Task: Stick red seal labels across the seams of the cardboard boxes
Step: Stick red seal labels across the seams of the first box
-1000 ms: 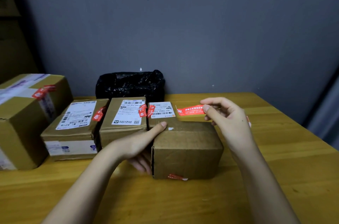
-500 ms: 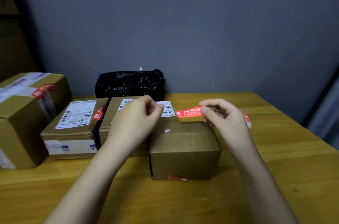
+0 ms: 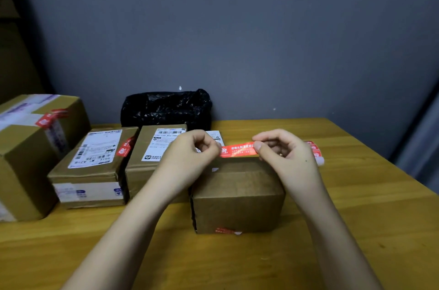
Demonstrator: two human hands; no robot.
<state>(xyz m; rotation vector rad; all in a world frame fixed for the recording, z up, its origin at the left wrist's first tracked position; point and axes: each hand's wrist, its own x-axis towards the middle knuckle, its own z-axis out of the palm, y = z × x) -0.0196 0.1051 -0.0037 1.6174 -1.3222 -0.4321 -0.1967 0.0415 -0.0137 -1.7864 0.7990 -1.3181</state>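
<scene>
Both hands up over the near cardboard box point(image 3: 237, 197) on the tabletop point(image 3: 356, 230); the left hand point(image 3: 187, 159) pinches the left end of the red seal label point(image 3: 238, 149), fingers closed on it; the right hand point(image 3: 282, 154) pinches the right end, and more red strip point(image 3: 314, 149) pokes out behind that hand; the label hangs stretched level, right over the box's far top edge; contact there is hard to call; three sealed boxes point(image 3: 95, 163) sit to the left, a black bag point(image 3: 166, 109) behind.
</scene>
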